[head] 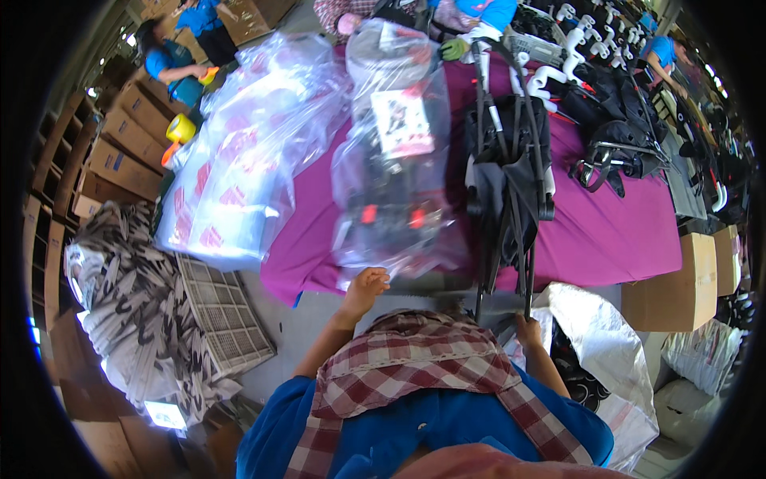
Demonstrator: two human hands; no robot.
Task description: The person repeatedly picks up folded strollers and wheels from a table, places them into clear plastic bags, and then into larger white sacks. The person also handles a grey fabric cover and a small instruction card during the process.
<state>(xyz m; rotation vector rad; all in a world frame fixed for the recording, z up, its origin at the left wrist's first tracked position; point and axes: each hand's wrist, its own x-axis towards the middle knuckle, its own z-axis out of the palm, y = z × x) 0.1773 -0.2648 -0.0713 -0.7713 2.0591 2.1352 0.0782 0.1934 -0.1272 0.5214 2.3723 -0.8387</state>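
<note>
My left hand [366, 291] is at the near edge of a clear plastic bag [353, 179], its fingers curled. Whether it pinches the plastic cannot be told. Inside the bag lies a dark folded item with a grey end and two red parts, blurred, along with a printed sheet [402, 123]. My right hand [528, 332] closes around the near end of a black tube on a folded stroller frame [513, 173]. Black fabric hangs between that frame's tubes, and it lies lengthwise to the right of the bagged item.
A purple cloth [604, 239] covers the table. Clear plastic bags [257, 138] are heaped left, above a grey crate [224, 311] and grey fabric pieces [137, 299]. A white woven sack [604, 329] and a carton [670, 281] stand right. A co-worker's green-gloved hand [455, 49] is opposite.
</note>
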